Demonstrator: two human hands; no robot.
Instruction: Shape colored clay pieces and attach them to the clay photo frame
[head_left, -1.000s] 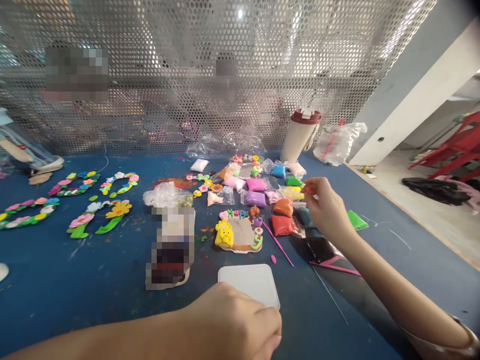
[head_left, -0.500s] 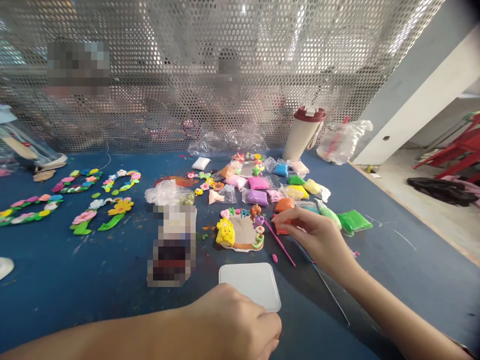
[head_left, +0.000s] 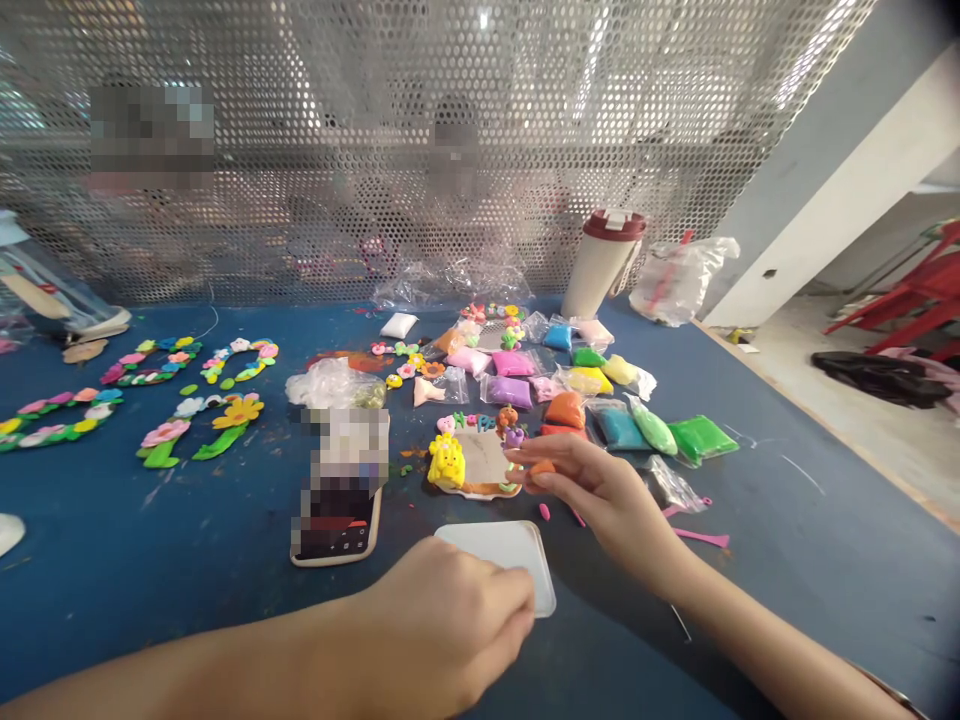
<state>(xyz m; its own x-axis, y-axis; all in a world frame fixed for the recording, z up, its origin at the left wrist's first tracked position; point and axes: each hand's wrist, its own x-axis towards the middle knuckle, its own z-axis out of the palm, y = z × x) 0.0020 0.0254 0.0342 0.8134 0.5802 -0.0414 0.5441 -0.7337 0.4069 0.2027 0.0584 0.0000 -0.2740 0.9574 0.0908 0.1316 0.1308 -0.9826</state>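
My right hand pinches a small orange clay lump between thumb and fingers, just above a clay-decorated plaque. A yellow clay figure stands on that plaque's left side. My left hand lies curled over the near edge of a white plastic board, and its fingers hide whatever is beneath them. A phone lies left of the board, partly blurred out.
Several bags of coloured clay lie beyond the plaque. Clay flower wreaths lie on the blue table at left. A lidded cup stands against a perforated metal screen, with people behind it.
My right hand has moved left from the clay bags to above the plaque, with the orange clay visible in its fingers. My left hand has slid further onto the white board.
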